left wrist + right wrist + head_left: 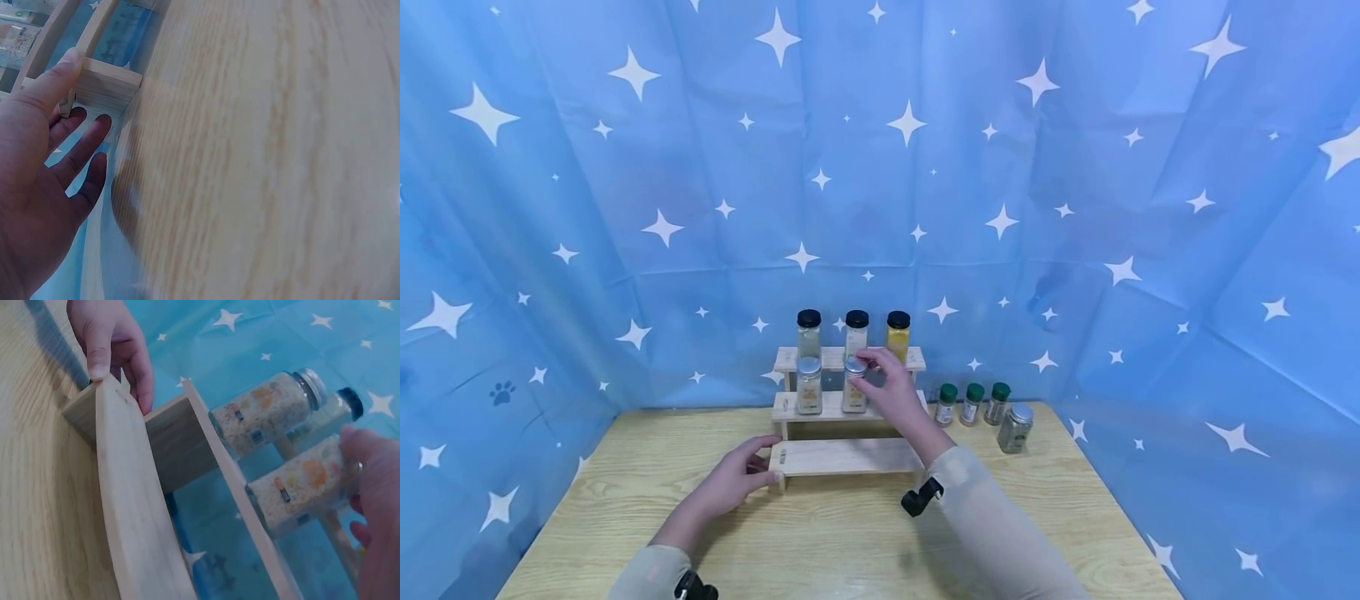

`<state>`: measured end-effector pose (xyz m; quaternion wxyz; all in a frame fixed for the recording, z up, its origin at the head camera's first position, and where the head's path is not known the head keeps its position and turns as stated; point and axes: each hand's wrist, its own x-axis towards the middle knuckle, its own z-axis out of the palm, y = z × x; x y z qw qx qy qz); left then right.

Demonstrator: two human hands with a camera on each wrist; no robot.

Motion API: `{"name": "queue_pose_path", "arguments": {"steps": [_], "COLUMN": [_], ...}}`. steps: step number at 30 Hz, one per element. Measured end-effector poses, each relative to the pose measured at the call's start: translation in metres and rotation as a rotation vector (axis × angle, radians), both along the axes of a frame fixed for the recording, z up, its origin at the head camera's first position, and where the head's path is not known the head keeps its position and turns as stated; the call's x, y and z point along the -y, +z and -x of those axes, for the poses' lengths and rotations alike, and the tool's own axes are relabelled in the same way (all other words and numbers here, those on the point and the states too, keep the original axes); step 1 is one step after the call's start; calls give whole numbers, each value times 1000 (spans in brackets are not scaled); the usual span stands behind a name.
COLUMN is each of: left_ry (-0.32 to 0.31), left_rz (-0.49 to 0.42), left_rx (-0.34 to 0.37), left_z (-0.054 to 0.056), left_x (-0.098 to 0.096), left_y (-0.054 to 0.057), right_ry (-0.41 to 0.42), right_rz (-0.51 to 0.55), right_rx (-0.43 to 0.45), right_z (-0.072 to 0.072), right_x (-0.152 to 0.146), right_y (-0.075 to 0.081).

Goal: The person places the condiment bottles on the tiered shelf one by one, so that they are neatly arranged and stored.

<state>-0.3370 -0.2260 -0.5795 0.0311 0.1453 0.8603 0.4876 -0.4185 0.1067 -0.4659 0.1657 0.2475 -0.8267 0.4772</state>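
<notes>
A three-step wooden shelf rack (850,457) stands on the table against the curtain. My right hand (895,393) pinches the silver lid end of a spice jar (300,487) with pale flaky contents, its base at the middle step. Left of it on that step stands a matching silver-lidded jar (809,395). My left hand (735,478) holds the left end of the lowest step, the thumb (59,74) on its edge and the other fingers spread beyond it. On the top step are three black-lidded jars, one clear (808,340), one white (856,332), one yellow (898,337).
Right of the rack, three green-lidded bottles (972,407) stand in a row on the wooden table (820,550). A silver-lidded jar (1016,430) with dark contents is beside them. A blue star-patterned curtain (865,208) encloses the table's back and sides.
</notes>
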Motion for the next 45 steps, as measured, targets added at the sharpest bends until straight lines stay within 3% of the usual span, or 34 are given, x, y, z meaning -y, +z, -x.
{"name": "queue_pose_path", "arguments": {"steps": [11,20,29,38,41,45], "left_ry": [7,12,-12,-1,-1,5], "left_rz": [8,-12,-7,-20,-16,-13], "left_rx": [10,15,18,10,9,23], "left_z": [0,-2,-2,0,-1,-2], "left_x": [-3,0,-2,-1,-1,-2], "left_y": [3,5,5,4,5,5], "right_ry": [-14,-93,-306,-478,-506,-486], "right_rz": [66,102,19,-21,-36,-37], "right_rx": [88,69,44,-100,-67,40], "right_z": [-15,-30,-43,-46,-46,-45], "right_x": [-23,-91,-179,-239,-252,-263], "right_y": [-12,-21,-34,-55,-63,-70]}}
